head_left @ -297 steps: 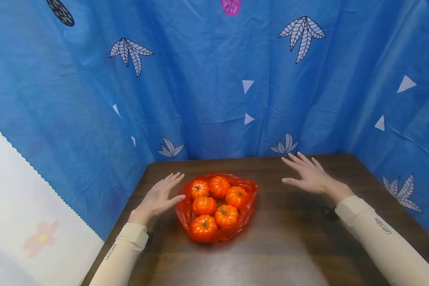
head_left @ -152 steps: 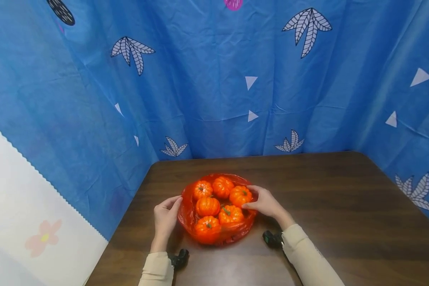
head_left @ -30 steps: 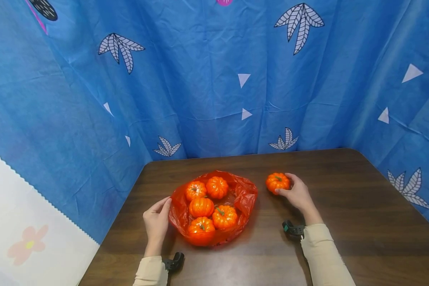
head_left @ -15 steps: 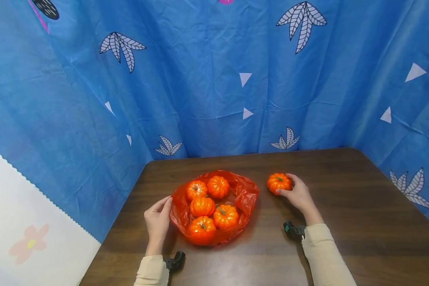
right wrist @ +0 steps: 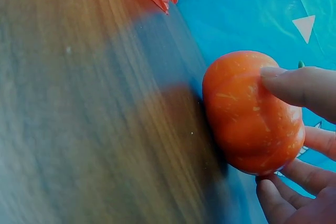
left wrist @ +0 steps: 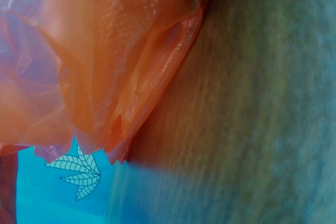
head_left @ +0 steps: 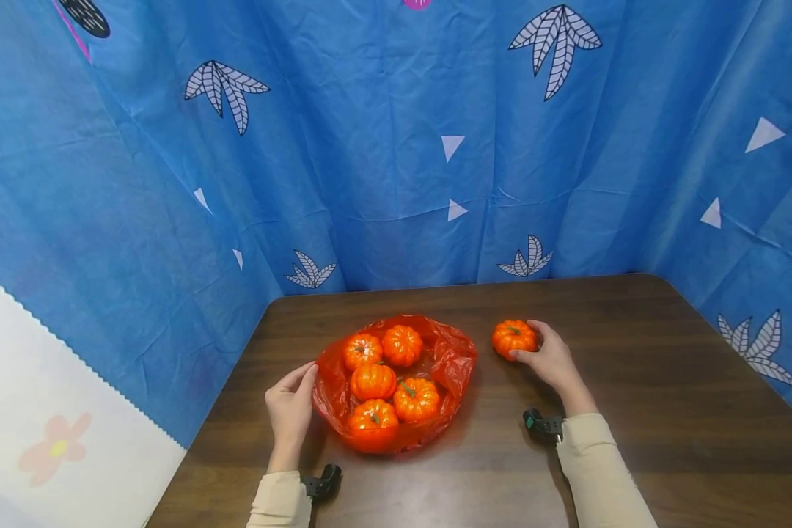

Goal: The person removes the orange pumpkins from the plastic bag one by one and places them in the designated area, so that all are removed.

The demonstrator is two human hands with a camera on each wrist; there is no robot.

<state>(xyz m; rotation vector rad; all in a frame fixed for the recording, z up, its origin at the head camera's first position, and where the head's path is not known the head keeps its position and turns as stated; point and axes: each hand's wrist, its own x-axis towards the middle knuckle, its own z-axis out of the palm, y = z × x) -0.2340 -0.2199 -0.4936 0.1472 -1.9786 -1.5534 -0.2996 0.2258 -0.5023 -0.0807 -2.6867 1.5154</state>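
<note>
An opened red plastic bag (head_left: 458, 359) sits on the table with several small orange pumpkins (head_left: 372, 382) inside it. My left hand (head_left: 290, 407) pinches the bag's left rim between thumb and fingers. In the left wrist view the thin bag (left wrist: 105, 66) fills the upper left, and no fingers show there. To the right of the bag, one small pumpkin (head_left: 513, 339) is at the table surface, its green stem up. Around its right side my right hand (head_left: 554, 363) holds it, with the thumb (right wrist: 299, 90) pressed on the near side in the right wrist view.
Dark wooden table (head_left: 633, 381) extends right of the pumpkin and in front of the bag. A blue patterned curtain (head_left: 396, 161) hangs behind the table's back edge, and a white cloth (head_left: 59, 396) lies at the left. Black wrist cameras (head_left: 543, 425) sit below both hands.
Both hands were apart from the bag at first. Since then the left has gripped its rim, and the right has brought one pumpkin out to the right. Over the last second nothing visibly moves.
</note>
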